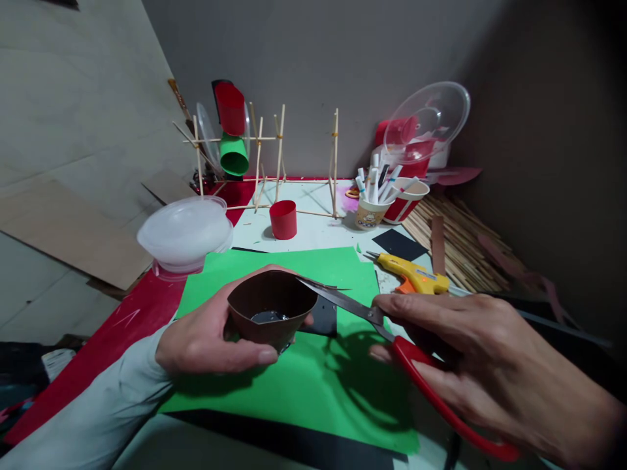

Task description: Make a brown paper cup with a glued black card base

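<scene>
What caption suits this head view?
Left hand holds a brown paper cup while right hand works red-handled scissors at its rim.

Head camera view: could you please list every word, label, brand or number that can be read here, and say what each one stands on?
No text can be read.
Paper cup holding pens: a small cartoon picture, any lettering too blurred to read.
Yellow glue gun: no legible marking.
Red-handled scissors in the right hand: no brand visible.
Brown cup in the left hand: plain.
</scene>
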Tool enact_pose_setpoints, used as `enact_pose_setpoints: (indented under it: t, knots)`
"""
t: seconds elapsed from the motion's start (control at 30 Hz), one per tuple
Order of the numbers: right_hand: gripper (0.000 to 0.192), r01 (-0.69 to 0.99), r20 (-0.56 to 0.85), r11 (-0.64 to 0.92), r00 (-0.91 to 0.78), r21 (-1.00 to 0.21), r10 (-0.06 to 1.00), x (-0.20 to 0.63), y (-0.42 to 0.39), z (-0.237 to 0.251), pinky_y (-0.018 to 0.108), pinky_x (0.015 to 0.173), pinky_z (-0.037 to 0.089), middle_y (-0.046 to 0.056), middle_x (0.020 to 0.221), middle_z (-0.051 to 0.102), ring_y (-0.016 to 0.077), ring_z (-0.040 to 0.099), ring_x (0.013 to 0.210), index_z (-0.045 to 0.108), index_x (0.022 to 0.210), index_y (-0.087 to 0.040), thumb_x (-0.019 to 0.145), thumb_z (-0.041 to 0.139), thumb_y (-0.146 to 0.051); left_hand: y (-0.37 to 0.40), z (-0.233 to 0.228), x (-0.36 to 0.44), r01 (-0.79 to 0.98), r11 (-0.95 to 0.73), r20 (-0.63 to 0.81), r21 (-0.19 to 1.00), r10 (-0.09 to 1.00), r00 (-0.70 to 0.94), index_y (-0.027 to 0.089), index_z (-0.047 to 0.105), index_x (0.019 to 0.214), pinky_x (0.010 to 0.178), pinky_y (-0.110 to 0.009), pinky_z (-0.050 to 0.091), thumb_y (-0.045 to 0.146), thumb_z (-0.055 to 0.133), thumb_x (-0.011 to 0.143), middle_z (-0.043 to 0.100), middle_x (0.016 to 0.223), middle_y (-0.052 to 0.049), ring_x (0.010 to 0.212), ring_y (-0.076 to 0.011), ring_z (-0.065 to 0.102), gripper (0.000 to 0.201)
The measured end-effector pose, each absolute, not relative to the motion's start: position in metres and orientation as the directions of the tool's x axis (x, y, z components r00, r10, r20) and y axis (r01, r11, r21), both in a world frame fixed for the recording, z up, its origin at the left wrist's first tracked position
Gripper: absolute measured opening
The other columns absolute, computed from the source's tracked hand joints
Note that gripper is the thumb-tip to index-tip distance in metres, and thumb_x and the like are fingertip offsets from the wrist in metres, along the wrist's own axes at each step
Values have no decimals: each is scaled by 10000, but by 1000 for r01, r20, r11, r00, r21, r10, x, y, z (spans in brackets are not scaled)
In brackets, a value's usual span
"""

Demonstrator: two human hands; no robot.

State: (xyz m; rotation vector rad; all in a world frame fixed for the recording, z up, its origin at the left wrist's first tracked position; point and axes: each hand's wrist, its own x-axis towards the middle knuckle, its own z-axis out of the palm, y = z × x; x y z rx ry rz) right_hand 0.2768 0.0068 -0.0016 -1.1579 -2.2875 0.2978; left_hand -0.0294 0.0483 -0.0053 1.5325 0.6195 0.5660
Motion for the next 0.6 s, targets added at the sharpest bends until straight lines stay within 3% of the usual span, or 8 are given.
enact_pose_setpoints:
  t: [0.17,0.43,0.6]
  knots:
    - [152,641,274,611,-552,-465,787,274,10,4,270,485,432,-16,730,631,138,534,541,659,1063,-249,975,615,-365,49,-8,-31,27,-47,11,999,675,738,219,583,1284,812,-327,591,257,761,807,709,1186,-119,976,-247,705,510]
    - [246,638,238,590,-553,-495,798,272,14,8,262,483,393,-24,702,579,130,489,543,666,1002,-226,959,649,-468,50,-6,-31,48,-80,17,996,662,750,214,567,1275,785,-317,583,252,748,822,696,1185,-116,945,-221,679,489]
    - [282,670,186,569,-556,-476,810,271,13,10,287,518,408,4,743,611,157,531,593,663,972,-216,953,637,-495,49,-6,-27,95,-87,-14,992,661,750,186,524,1361,772,-329,559,292,750,810,692,1181,-142,918,-222,653,604]
